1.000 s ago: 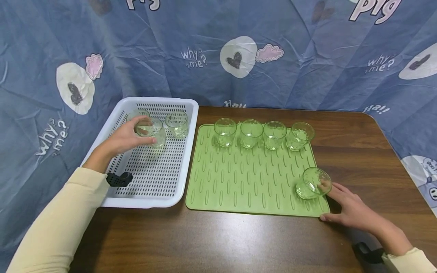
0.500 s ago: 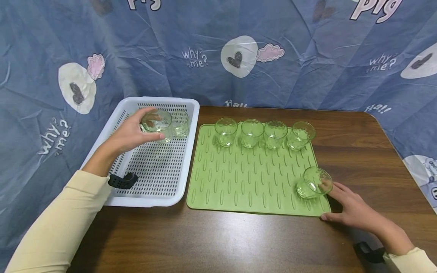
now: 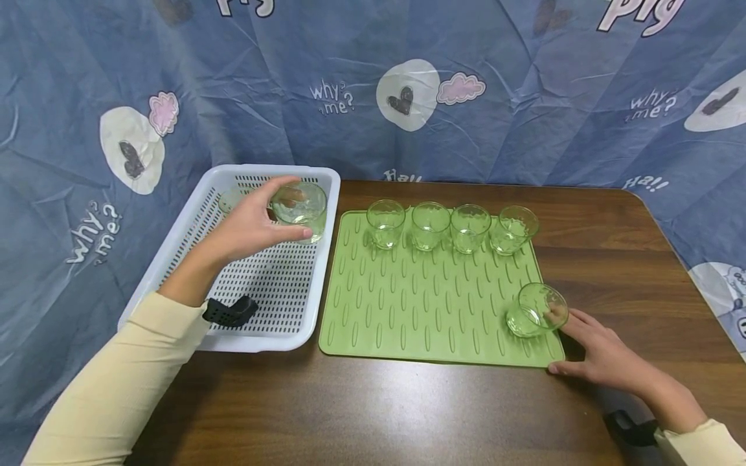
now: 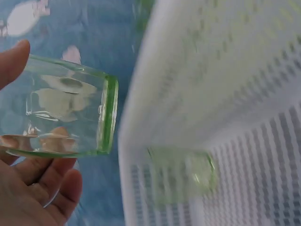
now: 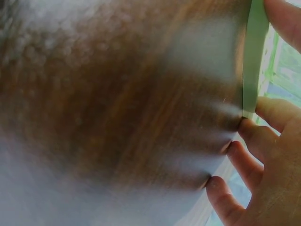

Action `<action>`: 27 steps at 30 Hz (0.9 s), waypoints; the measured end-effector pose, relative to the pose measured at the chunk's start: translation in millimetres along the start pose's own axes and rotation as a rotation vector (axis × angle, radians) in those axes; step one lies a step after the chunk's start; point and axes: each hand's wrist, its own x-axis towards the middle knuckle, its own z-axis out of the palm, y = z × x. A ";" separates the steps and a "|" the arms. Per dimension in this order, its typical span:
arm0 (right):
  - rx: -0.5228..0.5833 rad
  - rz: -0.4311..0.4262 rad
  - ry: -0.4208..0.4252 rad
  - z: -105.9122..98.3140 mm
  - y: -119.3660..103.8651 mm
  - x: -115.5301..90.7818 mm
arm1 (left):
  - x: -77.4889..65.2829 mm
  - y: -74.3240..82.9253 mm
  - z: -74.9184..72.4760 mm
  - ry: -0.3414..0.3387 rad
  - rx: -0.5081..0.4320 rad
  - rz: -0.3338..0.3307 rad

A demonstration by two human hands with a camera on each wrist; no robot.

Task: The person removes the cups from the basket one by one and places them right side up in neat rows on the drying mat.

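Note:
My left hand [image 3: 250, 223] grips a clear, green-tinted drinking glass [image 3: 300, 210] between thumb and fingers, over the back right of the white basket [image 3: 335, 259]. In the left wrist view the held glass [image 4: 70, 108] is up beside the basket wall, level with the rim. Another glass [image 4: 183, 174] stands inside the basket. My right hand [image 3: 606, 356] rests at the front right corner of the green ribbed mat [image 3: 419, 310], thumb at the mat's edge and fingertips down on the table in the right wrist view. Just by those fingers a glass [image 3: 533, 314] stands on the mat.
Several matching glasses [image 3: 429, 226] form a row along the mat's back edge. One more glass [image 3: 230, 199] sits at the basket's back left, partly behind my left hand. The brown wooden table [image 3: 373, 414] meets a blue printed cloth [image 3: 350, 149] at the back.
My left hand has lifted the glass and carried it rightward across the basket, now overlapping where another glass stood. My right hand and the glasses on the mat have stayed put.

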 end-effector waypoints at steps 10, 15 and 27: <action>-0.006 -0.001 -0.005 -0.5 -0.6 0.7 | 4.3 47.2 41.7 -0.068 0.056 0.122; -0.011 0.000 -0.004 -1.5 -0.1 0.3 | 4.2 65.8 61.0 -0.029 0.037 0.152; -0.017 -0.007 0.010 1.9 0.9 -0.9 | 13.1 97.6 125.0 -0.129 -0.049 0.185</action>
